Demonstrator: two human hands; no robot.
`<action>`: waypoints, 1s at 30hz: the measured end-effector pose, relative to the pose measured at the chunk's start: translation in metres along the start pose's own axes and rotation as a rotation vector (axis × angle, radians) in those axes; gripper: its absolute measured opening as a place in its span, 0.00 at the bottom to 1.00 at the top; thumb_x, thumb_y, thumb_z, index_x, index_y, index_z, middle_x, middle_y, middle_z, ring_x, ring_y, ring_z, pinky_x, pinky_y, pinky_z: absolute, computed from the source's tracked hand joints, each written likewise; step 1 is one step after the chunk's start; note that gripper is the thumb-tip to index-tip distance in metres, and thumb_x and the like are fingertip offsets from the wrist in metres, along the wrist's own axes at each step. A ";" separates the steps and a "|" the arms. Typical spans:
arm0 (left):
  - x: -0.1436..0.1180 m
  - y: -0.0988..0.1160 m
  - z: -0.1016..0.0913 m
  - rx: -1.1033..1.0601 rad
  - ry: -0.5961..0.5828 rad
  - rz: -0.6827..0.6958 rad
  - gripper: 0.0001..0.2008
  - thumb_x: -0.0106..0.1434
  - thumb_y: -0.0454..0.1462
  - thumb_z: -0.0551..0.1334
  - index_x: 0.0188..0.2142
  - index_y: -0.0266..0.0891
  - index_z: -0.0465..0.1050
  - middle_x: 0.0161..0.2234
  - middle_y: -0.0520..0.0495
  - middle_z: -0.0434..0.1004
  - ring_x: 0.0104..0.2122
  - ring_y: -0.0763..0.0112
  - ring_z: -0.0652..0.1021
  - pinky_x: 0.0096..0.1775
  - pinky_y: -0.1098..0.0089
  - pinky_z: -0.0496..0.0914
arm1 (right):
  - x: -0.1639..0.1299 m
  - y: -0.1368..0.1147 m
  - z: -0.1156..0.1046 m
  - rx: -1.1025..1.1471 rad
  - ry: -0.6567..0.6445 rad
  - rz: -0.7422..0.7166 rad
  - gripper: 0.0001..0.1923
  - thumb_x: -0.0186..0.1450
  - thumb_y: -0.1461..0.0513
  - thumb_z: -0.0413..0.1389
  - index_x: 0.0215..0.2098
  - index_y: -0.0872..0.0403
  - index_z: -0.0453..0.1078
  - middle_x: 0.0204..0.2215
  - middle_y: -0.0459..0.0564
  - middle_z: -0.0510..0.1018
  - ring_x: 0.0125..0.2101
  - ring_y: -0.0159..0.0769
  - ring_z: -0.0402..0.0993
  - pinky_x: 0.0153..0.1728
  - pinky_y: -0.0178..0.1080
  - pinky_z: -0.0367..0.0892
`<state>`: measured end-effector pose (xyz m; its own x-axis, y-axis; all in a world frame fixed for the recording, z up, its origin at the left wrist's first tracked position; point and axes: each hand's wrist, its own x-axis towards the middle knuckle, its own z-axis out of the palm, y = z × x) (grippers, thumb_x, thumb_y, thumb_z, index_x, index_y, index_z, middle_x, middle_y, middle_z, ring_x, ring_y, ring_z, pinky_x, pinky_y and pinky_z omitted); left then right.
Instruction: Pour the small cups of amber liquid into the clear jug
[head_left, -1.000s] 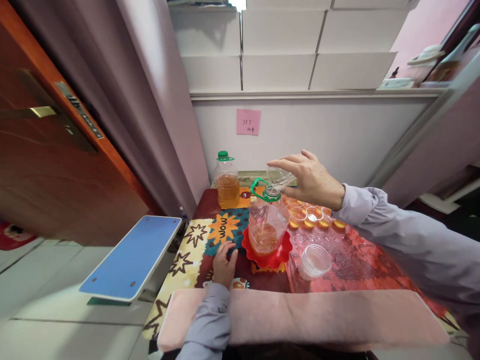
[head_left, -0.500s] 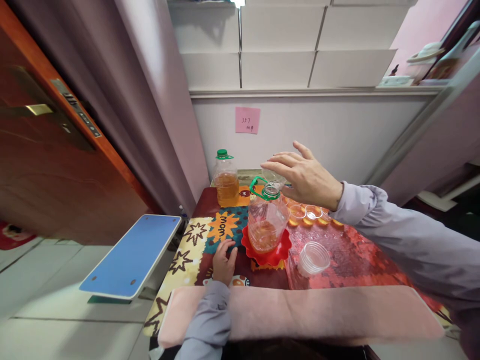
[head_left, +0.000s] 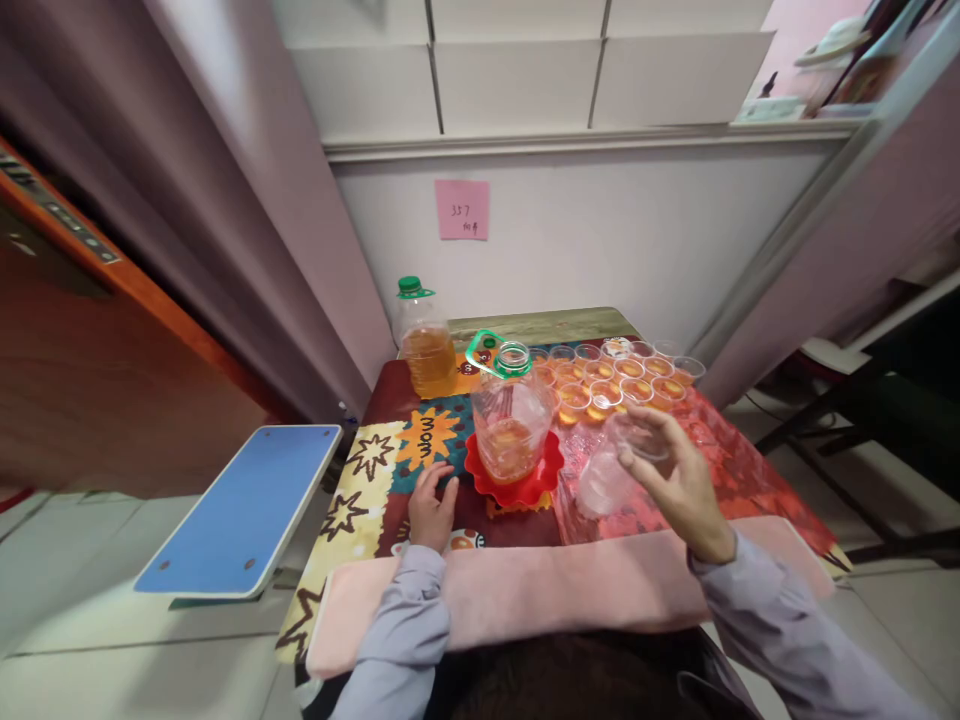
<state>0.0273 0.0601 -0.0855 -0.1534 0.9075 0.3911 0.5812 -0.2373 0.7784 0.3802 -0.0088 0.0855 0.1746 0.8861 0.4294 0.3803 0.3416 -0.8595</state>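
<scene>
My right hand (head_left: pixel 679 480) has thumb and fingers closed around the rim of a clear plastic cup (head_left: pixel 636 437). Just below and to the left of it, a stack of similar cups (head_left: pixel 600 485) sits on the red part of the table. My left hand (head_left: pixel 433 505) lies on the patterned cloth with its fingers apart, holding nothing. Between both hands, a large clear jug (head_left: pixel 512 415) stands uncapped in a red scalloped dish (head_left: pixel 514 490). Amber liquid fills its lower part, and its green handle is tipped to the left.
Rows of clear cups with amber liquid (head_left: pixel 600 385) fill the table's back right. A second jug (head_left: pixel 429 350), capped green and partly full, stands back left. Along the front edge lies a pink pad (head_left: pixel 562 590). A blue board (head_left: pixel 240 510) stands left of the table.
My right hand has come down from beside the jug's mouth to the cup stack at the right, with a clear cup in it. My left hand stays on the cloth. The view has shifted.
</scene>
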 end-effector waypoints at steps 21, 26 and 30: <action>0.006 0.000 -0.003 0.068 -0.007 -0.002 0.16 0.65 0.49 0.62 0.41 0.42 0.80 0.48 0.41 0.82 0.51 0.56 0.81 0.57 0.53 0.74 | -0.048 0.044 0.032 -0.536 -0.133 -0.218 0.28 0.77 0.54 0.48 0.74 0.46 0.55 0.66 0.57 0.71 0.66 0.51 0.67 0.68 0.63 0.56; 0.007 0.000 -0.004 0.083 -0.014 0.000 0.16 0.65 0.51 0.62 0.42 0.43 0.80 0.49 0.41 0.82 0.51 0.56 0.80 0.57 0.53 0.74 | -0.030 0.044 0.010 -0.459 -0.044 -0.178 0.31 0.76 0.50 0.48 0.74 0.46 0.54 0.71 0.56 0.63 0.70 0.52 0.59 0.69 0.62 0.56; 0.009 0.000 -0.004 0.090 -0.019 0.009 0.17 0.65 0.51 0.62 0.41 0.43 0.80 0.49 0.41 0.82 0.51 0.56 0.80 0.57 0.54 0.74 | 0.025 0.096 -0.048 -0.457 0.446 -0.069 0.36 0.69 0.47 0.57 0.70 0.52 0.59 0.65 0.62 0.69 0.65 0.55 0.67 0.66 0.61 0.61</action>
<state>0.0222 0.0666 -0.0801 -0.1333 0.9120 0.3880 0.6523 -0.2140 0.7272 0.4646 0.0315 0.0270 0.4595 0.6174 0.6385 0.7356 0.1383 -0.6631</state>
